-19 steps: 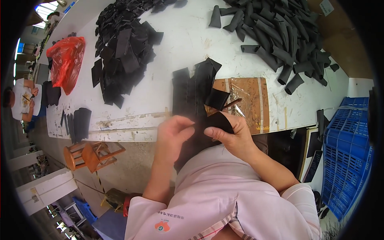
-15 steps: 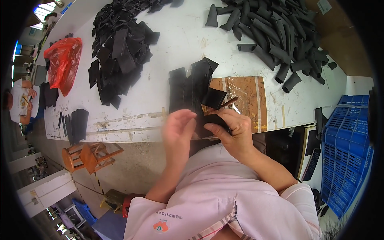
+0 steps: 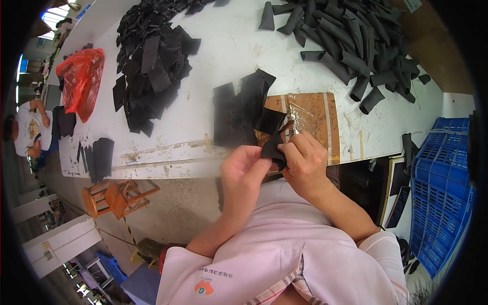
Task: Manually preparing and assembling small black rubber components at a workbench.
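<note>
My left hand (image 3: 241, 170) and my right hand (image 3: 306, 163) meet at the table's front edge. Both pinch a small piece of black sheet material (image 3: 272, 148), which is bent between them. Just beyond it lie several overlapping flat black pieces (image 3: 233, 119). To their right, a brown cardboard sheet (image 3: 323, 114) with clear tape on it rests on the table. A thin dark brown stick-like thing (image 3: 287, 126) shows beside my right hand; whether my fingers touch it I cannot tell.
A big heap of flat black pieces (image 3: 152, 71) covers the back left, and curled dark tubes (image 3: 351, 46) pile up back right. Left stands a red plastic bag (image 3: 81, 81). Blue crates (image 3: 439, 188) are at right, a wooden stool (image 3: 119, 198) lower left. Another person (image 3: 33, 127) works far left.
My left hand has moved right and now grips the black piece, which my right hand alone held before. The piece has turned and is bent more upright. The far-left person's arms have shifted.
</note>
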Demonstrator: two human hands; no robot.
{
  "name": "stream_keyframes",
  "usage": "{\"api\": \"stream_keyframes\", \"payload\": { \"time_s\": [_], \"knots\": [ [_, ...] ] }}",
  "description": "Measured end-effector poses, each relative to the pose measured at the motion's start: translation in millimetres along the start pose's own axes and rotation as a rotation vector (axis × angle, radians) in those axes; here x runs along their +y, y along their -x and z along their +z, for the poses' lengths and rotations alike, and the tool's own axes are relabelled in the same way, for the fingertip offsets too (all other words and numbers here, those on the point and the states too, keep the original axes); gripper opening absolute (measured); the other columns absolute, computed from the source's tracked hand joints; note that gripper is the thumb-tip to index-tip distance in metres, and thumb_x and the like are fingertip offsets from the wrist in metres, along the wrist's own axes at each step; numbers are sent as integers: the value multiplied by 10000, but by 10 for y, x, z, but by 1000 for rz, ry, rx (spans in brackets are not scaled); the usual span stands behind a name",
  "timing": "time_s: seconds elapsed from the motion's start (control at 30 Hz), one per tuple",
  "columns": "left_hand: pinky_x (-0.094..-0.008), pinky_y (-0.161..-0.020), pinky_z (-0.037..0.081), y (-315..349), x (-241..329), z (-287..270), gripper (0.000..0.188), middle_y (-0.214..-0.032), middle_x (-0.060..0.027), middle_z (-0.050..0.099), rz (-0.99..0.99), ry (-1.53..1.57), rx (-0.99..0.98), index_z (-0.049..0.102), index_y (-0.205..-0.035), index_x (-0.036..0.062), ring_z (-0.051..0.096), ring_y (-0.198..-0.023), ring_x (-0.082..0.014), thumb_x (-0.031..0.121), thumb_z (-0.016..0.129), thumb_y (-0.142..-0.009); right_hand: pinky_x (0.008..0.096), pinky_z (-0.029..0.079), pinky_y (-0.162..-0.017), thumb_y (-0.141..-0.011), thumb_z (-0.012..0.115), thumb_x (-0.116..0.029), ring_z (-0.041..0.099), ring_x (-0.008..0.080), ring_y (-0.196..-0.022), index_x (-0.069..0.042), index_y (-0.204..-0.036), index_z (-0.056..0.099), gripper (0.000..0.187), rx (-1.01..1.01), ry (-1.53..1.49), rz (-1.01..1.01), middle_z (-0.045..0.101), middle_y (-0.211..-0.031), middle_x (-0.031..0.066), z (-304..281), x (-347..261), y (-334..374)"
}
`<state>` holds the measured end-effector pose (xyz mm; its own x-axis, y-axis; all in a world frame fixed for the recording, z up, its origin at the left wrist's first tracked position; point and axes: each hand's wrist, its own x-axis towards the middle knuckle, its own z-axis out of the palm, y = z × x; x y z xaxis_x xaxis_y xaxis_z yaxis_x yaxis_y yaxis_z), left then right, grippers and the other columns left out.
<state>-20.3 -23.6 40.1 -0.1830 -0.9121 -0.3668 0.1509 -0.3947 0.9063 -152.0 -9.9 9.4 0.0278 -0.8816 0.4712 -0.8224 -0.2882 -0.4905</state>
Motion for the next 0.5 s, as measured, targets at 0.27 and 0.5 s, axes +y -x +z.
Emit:
{"api": "stream_keyframes", "payload": {
  "time_s": [0.27, 0.5],
  "knots": [
    [-177, -541, 427, -100, 1, -70, 25, -693, -24, 583, -9, -71, -60, 550, -792, -26, 543, -634, -56, -35, 540, -770, 301, 447, -536, -617, 684, -36, 543, 220, -670, 13, -745, 564, 182, -135, -634, 303, 492, -683, 79, -244, -114, -80],
    [-177, -446, 396, -78, -242, 27, 41, -690, -26, 578, 407, -524, 177, 540, -765, -11, 492, -539, -26, -48, 548, -750, 326, 456, -552, -642, 629, 3, 536, 252, -648, -5, -769, 555, 147, -129, -180, 14, 509, -736, 97, -129, -89, -47]
  ]
}}
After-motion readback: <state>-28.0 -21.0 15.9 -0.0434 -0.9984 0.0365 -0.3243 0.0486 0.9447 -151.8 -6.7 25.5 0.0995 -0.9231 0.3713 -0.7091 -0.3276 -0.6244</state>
